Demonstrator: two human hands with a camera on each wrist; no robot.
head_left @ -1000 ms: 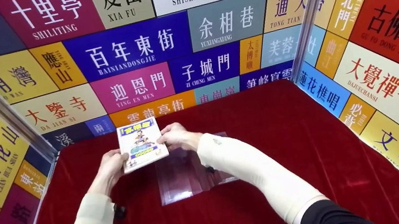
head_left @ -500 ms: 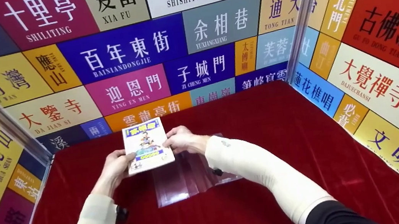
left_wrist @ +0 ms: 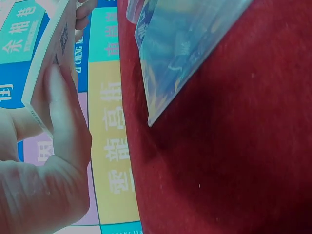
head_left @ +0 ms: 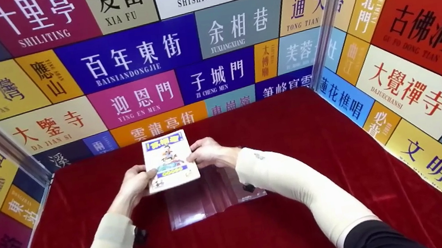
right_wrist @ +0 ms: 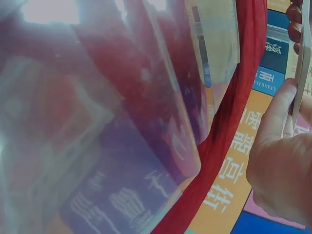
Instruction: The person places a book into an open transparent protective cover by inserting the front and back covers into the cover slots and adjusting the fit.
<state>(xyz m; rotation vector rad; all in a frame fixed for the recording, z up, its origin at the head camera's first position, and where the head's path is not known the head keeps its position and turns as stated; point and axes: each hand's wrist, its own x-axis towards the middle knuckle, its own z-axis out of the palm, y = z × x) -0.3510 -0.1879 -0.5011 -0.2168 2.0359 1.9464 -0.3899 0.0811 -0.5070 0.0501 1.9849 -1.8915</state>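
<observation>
The right sleeve (head_left: 292, 178) is partly hiding the clear plastic cover (head_left: 188, 207); the left wrist view's edge is cropping the book (head_left: 170, 159).

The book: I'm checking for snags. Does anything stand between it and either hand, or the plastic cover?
Nothing visible. The left hand and right hand hold the book directly. Apart from those hands, nothing shows between it and the plastic cover on the red cloth, though the right sleeve hides some of that cover.

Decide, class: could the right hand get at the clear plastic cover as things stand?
Probably yes: the clear plastic cover lies near the right hand, with nothing seen between, but that hand must likely first release the booklet it holds.
</observation>
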